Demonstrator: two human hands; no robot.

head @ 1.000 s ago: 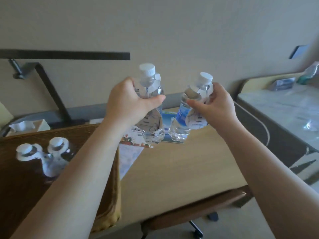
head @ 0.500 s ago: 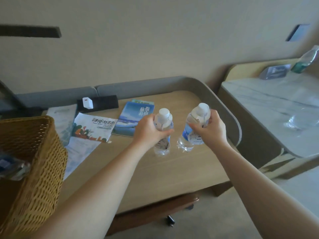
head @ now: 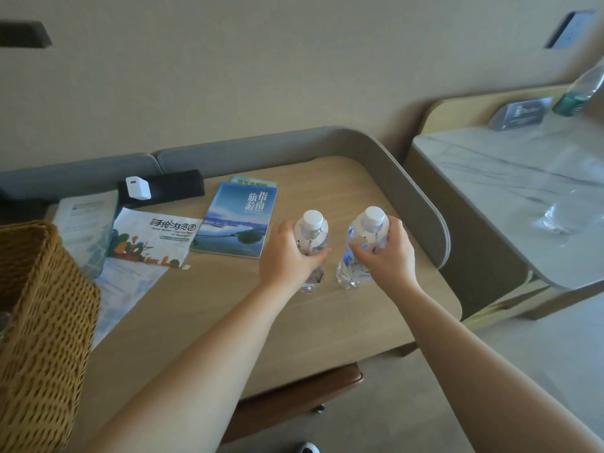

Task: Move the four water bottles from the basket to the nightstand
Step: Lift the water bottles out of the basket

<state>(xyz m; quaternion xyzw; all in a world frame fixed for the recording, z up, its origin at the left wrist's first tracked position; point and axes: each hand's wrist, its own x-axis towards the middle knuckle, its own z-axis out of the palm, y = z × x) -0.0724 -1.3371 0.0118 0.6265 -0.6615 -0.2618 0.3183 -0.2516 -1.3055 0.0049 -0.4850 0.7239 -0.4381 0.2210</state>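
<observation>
Both bare forearms extend forward from the near edge, converging toward centre. Left hand [head: 287, 256]: fingers and thumb curled round the left water bottle [head: 311, 235]. Right hand [head: 387, 256]: likewise wrapped round the right water bottle [head: 362, 243]. Hands side by side, apart.

1. Two clear bottles [head: 310, 237] show white caps; the right one [head: 361, 253] carries a blue-and-white label.
2. The basket [head: 45, 322] is golden-brown woven wicker.
3. The tabletop [head: 327, 322] is pale wood grain, rimmed in grey.
4. The booklet [head: 237, 219] is blue with white characters.
5. The side counter [head: 510, 197] is grey-veined white marble.
</observation>
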